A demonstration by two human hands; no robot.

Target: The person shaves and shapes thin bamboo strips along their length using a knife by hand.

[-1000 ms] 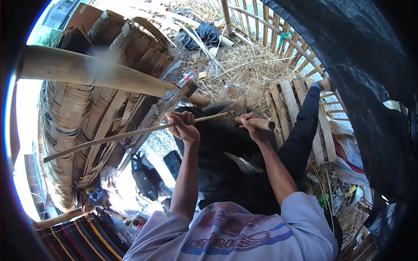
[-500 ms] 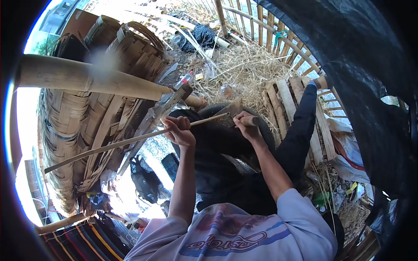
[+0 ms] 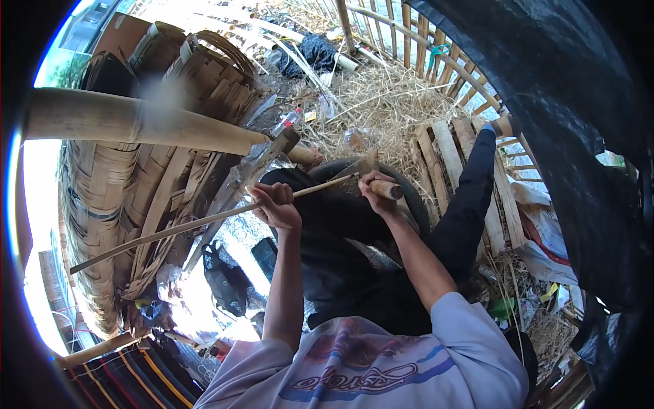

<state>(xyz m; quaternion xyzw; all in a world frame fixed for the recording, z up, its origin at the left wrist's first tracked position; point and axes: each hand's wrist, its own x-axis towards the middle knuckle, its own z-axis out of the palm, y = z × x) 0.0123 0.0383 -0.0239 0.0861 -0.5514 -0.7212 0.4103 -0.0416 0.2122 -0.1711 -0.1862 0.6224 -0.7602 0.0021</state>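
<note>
My left hand [image 3: 276, 206] is closed around a long, thin bamboo strip [image 3: 170, 226]. The strip slants from the lower left up to the right, its far end close to my right hand [image 3: 377, 191]. That hand is wrapped round a wooden-handled knife [image 3: 389, 190], the handle's butt sticking out to the right; its blade is hard to make out against the dark background. Just beyond my right hand a tan, wedge-shaped piece [image 3: 368, 162] shows against a black tyre [image 3: 415, 198].
Woven bamboo rolls [image 3: 102, 225] stand at left, beneath a thick bamboo pole [image 3: 143, 123]. A slatted wooden pallet [image 3: 446, 150] lies at right near my outstretched leg. Straw [image 3: 395, 102] and a plastic bottle [image 3: 289, 119] litter the ground. Black sheeting [image 3: 558, 102] hangs at right.
My right hand has shifted slightly left and up, and the knife handle now shows more of its side. My left hand has moved slightly left with the bamboo strip still in it.
</note>
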